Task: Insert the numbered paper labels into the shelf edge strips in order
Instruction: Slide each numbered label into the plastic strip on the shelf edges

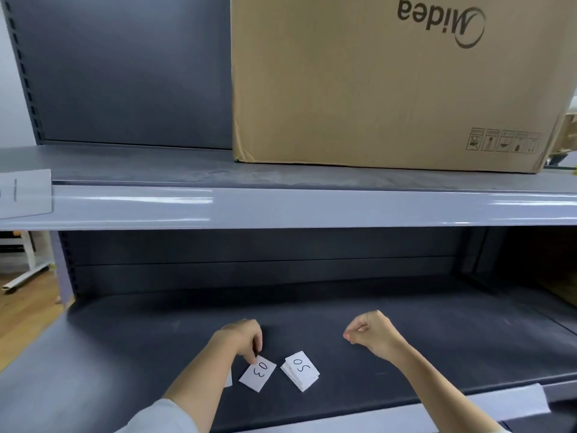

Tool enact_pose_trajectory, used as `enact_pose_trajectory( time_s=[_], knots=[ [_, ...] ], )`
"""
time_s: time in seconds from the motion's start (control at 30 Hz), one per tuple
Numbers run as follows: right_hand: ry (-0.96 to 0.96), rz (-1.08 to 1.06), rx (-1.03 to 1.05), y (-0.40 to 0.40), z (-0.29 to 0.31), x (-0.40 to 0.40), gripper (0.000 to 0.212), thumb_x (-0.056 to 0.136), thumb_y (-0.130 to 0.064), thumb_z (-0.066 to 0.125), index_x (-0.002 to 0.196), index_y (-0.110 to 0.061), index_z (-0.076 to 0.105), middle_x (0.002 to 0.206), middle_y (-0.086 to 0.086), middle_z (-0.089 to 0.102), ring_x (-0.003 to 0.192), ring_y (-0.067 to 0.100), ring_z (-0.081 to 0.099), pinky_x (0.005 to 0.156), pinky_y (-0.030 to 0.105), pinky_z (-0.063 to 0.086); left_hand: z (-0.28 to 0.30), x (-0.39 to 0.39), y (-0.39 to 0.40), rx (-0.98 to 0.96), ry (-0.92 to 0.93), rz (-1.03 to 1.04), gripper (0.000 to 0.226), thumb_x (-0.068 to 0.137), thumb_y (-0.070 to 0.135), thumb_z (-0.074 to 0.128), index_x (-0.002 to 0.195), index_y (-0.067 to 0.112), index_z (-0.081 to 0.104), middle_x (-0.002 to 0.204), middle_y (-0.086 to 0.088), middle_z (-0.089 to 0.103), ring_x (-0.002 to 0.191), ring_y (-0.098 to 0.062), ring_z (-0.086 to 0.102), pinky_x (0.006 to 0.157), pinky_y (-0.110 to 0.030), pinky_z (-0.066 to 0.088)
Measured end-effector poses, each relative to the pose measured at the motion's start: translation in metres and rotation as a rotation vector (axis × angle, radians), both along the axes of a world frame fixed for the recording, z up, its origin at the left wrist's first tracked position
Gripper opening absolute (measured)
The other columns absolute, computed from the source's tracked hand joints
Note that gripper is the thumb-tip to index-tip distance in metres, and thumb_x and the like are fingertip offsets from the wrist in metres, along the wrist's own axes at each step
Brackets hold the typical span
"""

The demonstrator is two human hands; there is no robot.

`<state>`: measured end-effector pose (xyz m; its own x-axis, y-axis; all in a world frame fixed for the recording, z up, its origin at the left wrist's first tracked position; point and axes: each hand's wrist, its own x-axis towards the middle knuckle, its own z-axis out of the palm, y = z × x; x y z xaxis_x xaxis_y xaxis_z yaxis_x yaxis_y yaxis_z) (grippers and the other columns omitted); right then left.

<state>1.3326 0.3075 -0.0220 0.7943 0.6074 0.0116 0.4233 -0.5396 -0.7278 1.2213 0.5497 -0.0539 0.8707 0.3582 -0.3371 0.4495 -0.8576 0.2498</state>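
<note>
On the dark lower shelf (437, 332) lies a white paper label marked 03 (258, 375). My left hand (242, 337) pinches its top corner with curled fingertips. Just to the right is a small stack of labels with 05 (301, 370) on top. My right hand (371, 334) hovers above the shelf to the right of the stack, curled into a fist with nothing in it. A label marked 01 (25, 193) sits at the far left of the upper shelf edge strip (281, 207). A sliver of another paper (229, 378) shows beside my left forearm.
A large cardboard box (390, 82) stands on the right half of the upper shelf. A white sheet (515, 401) lies along the lower shelf's front edge at the right. Wooden floor and a white frame (28, 270) show at the left.
</note>
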Motion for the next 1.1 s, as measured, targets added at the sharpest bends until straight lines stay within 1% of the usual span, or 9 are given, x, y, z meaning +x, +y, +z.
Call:
enact_pose_trajectory(
  time_s=[0.07,0.2,0.33,0.5,0.57,0.63,0.87,0.97,1.1],
  knots=[
    [0.0,-0.007,-0.005,-0.001,-0.001,0.0,0.032,0.081,-0.01,0.064,0.053,-0.026,0.061,0.06,-0.012,0.061,0.063,0.001,0.057,0.058,0.011,0.044,-0.002,0.001,0.001,0.002,0.018,-0.014,0.033,0.071,0.014,0.072,0.102,0.019,0.062,0.102,-0.003,0.062,0.089,-0.02,0.057,0.078,-0.032,0.048],
    [-0.005,-0.021,-0.014,-0.003,-0.001,0.001,0.033,0.081,-0.011,0.064,0.051,-0.026,0.06,0.058,-0.013,0.061,0.062,-0.001,0.056,0.057,0.01,0.042,-0.002,0.002,0.003,-0.032,0.017,-0.039,0.028,0.072,0.012,0.07,0.099,0.018,0.064,0.07,0.013,0.049,0.081,-0.015,0.052,0.072,-0.028,0.042],
    [-0.003,-0.028,-0.018,-0.005,-0.003,0.002,0.033,0.081,-0.012,0.065,0.052,-0.027,0.06,0.061,-0.011,0.062,0.064,0.001,0.057,0.059,0.011,0.044,0.002,0.004,0.0,-0.031,0.036,-0.087,0.026,0.074,0.009,0.068,0.099,0.016,0.064,0.066,0.016,0.047,0.079,-0.015,0.051,0.067,-0.025,0.04],
    [-0.002,-0.039,-0.016,-0.007,-0.005,0.004,0.032,0.081,-0.012,0.066,0.053,-0.027,0.061,0.062,-0.01,0.063,0.064,0.002,0.058,0.06,0.011,0.044,0.001,0.007,0.003,-0.022,0.112,-0.11,0.021,0.07,0.013,0.072,0.062,0.026,0.058,0.063,0.016,0.049,0.061,-0.005,0.048,0.06,-0.023,0.039],
    [-0.001,-0.046,-0.012,-0.009,-0.006,0.005,0.032,0.08,-0.011,0.066,0.052,-0.027,0.061,0.061,-0.01,0.063,0.063,0.002,0.058,0.059,0.012,0.044,0.001,0.006,0.003,-0.022,0.103,-0.103,0.01,0.071,0.015,0.073,0.079,0.018,0.068,0.063,0.016,0.049,0.068,-0.01,0.051,0.06,-0.023,0.04],
    [0.002,-0.051,-0.009,-0.01,-0.006,0.006,0.032,0.08,-0.011,0.066,0.052,-0.026,0.061,0.061,-0.01,0.063,0.062,0.002,0.058,0.059,0.012,0.044,-0.001,0.006,0.004,-0.049,0.084,-0.081,0.023,0.072,0.017,0.073,0.094,0.011,0.069,0.062,0.015,0.049,0.077,-0.013,0.051,0.067,-0.025,0.04],
    [0.002,-0.04,-0.018,-0.008,-0.009,0.006,0.033,0.081,-0.011,0.066,0.052,-0.026,0.061,0.06,-0.01,0.063,0.061,0.002,0.057,0.057,0.01,0.043,-0.007,0.0,0.009,-0.111,0.004,-0.036,0.021,0.072,0.016,0.072,0.091,0.008,0.07,0.058,0.012,0.052,0.057,-0.001,0.046,0.057,-0.021,0.037],
    [0.004,-0.025,-0.032,-0.004,-0.011,0.005,0.033,0.081,-0.011,0.065,0.052,-0.026,0.061,0.059,-0.01,0.062,0.061,0.002,0.057,0.056,0.01,0.043,-0.01,-0.003,0.01,-0.139,-0.016,0.004,0.011,0.073,0.017,0.072,0.083,0.013,0.071,0.058,0.012,0.053,0.057,-0.001,0.046,0.061,-0.021,0.039],
    [0.002,-0.01,-0.053,0.003,-0.012,0.006,0.034,0.08,-0.011,0.066,0.05,-0.027,0.061,0.048,-0.015,0.061,0.061,0.001,0.057,0.059,0.012,0.044,-0.014,-0.012,0.021,-0.114,-0.104,0.089,0.019,0.075,0.018,0.07,0.093,0.011,0.07,0.065,0.013,0.056,0.061,-0.002,0.049,0.055,-0.015,0.037]
  ],
)
